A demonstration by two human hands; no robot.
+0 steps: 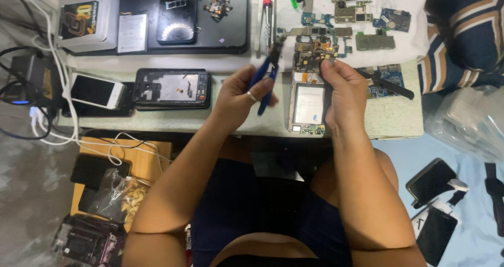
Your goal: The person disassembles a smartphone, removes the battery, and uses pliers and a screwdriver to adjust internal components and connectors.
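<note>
My left hand [239, 96] grips blue-handled pliers [268, 75], their black jaws pointing up toward a phone circuit board [313, 54]. My right hand [344, 91] pinches that board by its lower right edge and holds it above the table. Directly below the board lies an opened phone frame [308, 107] with a pale inner panel. A ring sits on one finger of my left hand.
A white phone [97, 91] and a stripped black phone shell [172, 87] lie to the left on the table [399, 120]. Several loose circuit boards [367, 15] rest on a white cloth at the back right. Black tweezers [391, 86], a screwdriver [269, 20] and white cables [52, 62] are nearby.
</note>
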